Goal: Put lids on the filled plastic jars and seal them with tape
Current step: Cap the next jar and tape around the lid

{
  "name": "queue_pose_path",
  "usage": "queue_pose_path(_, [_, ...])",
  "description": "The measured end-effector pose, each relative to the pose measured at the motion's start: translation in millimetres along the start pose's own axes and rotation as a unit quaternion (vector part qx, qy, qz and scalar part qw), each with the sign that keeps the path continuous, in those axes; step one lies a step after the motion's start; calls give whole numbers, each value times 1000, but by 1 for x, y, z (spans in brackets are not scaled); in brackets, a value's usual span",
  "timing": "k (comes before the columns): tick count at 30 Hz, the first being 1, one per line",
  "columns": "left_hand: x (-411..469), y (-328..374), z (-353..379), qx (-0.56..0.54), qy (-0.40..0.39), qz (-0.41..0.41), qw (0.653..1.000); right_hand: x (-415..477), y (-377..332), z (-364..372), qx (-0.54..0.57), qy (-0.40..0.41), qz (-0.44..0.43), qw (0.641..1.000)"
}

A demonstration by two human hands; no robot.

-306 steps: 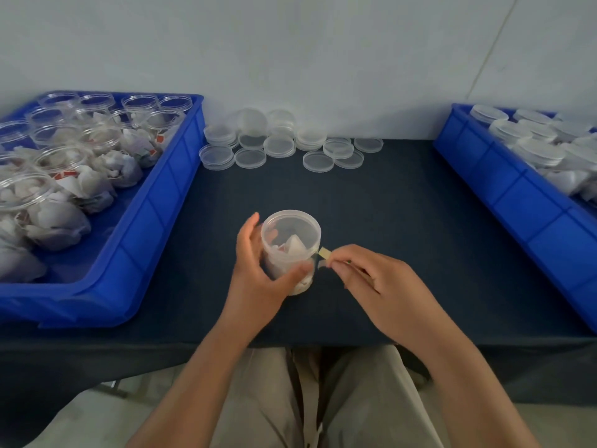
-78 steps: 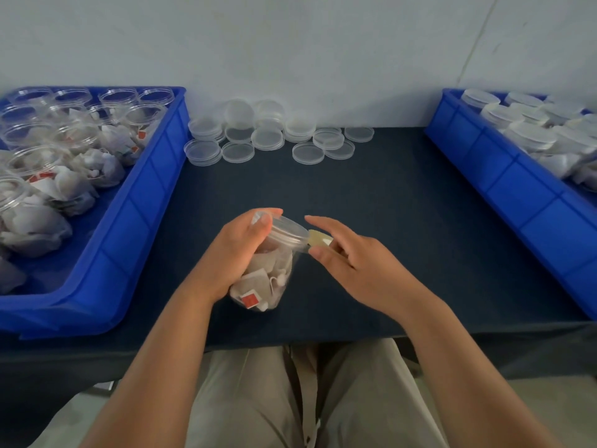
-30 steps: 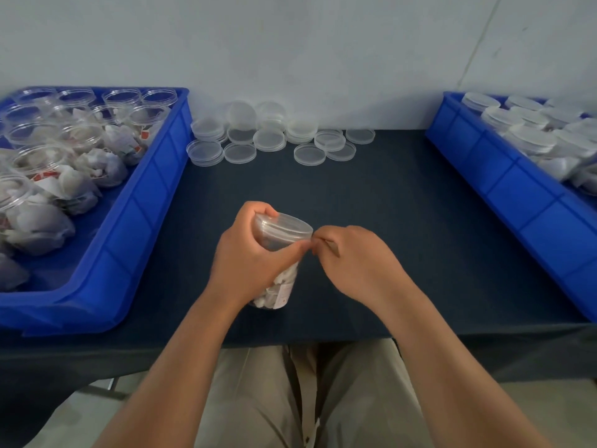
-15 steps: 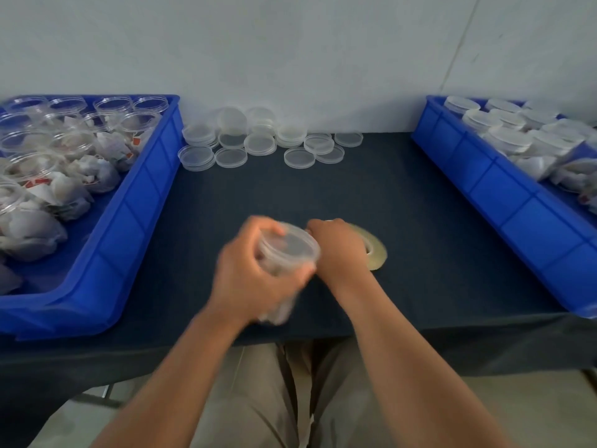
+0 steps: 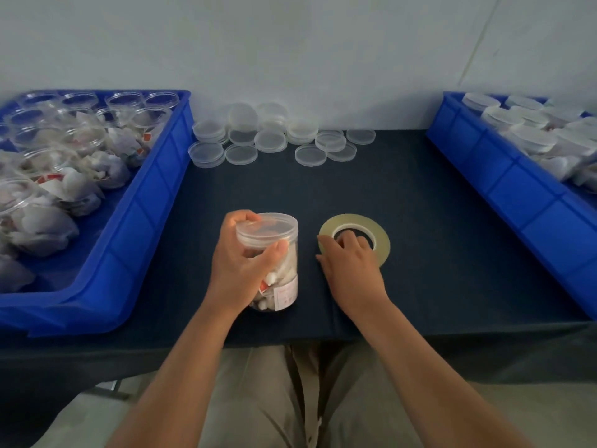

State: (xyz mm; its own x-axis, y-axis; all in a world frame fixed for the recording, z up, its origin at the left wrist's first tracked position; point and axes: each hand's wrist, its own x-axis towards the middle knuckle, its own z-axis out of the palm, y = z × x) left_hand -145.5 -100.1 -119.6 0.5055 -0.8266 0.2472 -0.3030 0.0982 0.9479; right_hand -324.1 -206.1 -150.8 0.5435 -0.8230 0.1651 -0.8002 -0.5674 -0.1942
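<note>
Head view: the left grip [image 5: 240, 263] is clenched around the upper part of a filled plastic jar [image 5: 284, 276], thumb on the edge of its clear lid [image 5: 266, 228]. The jar stands upright on the dark worktop [image 5: 426, 215], near the front edge. Just beside it, the right grip [image 5: 349, 265] curls over the flat tape roll [image 5: 379, 236], fingertips in its core. Loose lids [image 5: 274, 140] lie at the back, between the two blue bins [image 5: 139, 227].

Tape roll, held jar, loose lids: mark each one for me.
tape roll [image 5: 355, 219], head view, far side of the ring.
jar [image 5: 286, 270], head view, clear side wall above the label.
loose lids [image 5: 270, 140], head view, one lid mid-pile.
</note>
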Motion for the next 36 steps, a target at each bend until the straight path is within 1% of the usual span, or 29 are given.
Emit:
queue_pose_path(2, [1, -1, -2, -6, -3, 6, 1000, 1, -2, 0, 9, 5, 5, 1000])
queue_pose_path(3, [2, -1, -3, -10, -7, 6, 1000, 0, -4, -2, 44, 20, 2, 999])
queue_pose_path(4, [3, 0, -4, -13, -13, 4, 1000, -1, -8, -7, 105, 40, -2, 994])
queue_pose_path(5, [4, 0, -4, -16, -22, 5, 1000, -3, -13, -13, 188, 56, -8, 981])
queue_pose_path(6, [5, 0, -5, -23, -33, 3, 999, -3, -20, -18, 282, 52, -18, 958])
queue_pose_path(8, [6, -2, -4, -47, -66, -11, 997, -2, -33, -25, 452, -13, -31, 891])
queue_pose_path(9, [6, -4, -3, -61, -83, -16, 995, -2, -39, -28, 512, -48, -33, 857])
queue_pose_path(10, [5, -5, -2, -74, -93, -19, 993, -2, -44, -29, 553, -70, -35, 830])
queue_pose_path(12, [3, -6, -1, -87, -95, -23, 991, -2, -47, -30, 609, -82, -30, 789])
queue_pose_path(13, [3, -6, -2, -90, -91, -26, 991, -3, -47, -28, 628, -87, -26, 773])
queue_pose_path(15, [2, -7, -3, -95, -90, -35, 991, -6, -46, -23, 647, -103, -27, 755])
queue_pose_path(19, [4, -9, -4, -86, -101, -29, 991, -7, -41, -18, 655, -112, -9, 748])
queue_pose_path(22, [3, -10, -3, -95, -89, -42, 991, -9, -35, -18, 659, -113, 2, 744])
queue_pose_path(23, [2, -11, -3, -95, -88, -47, 990, -10, -34, -18, 655, -117, -1, 747])
queue_pose_path(26, [0, -8, -2, -75, -98, -47, 991, -14, -34, -20, 622, -117, -18, 774])
queue_pose_path(32, [-2, -4, 1, -48, -106, -51, 992, -14, -31, -28, 597, -95, -11, 797])
queue_pose_path(34, [-3, -2, 3, -43, -102, -52, 992, -17, -30, -27, 587, -87, -24, 804])
queue_pose_path(36, [-3, -1, 4, -44, -95, -56, 993, -19, -33, -25, 589, -89, -32, 803])
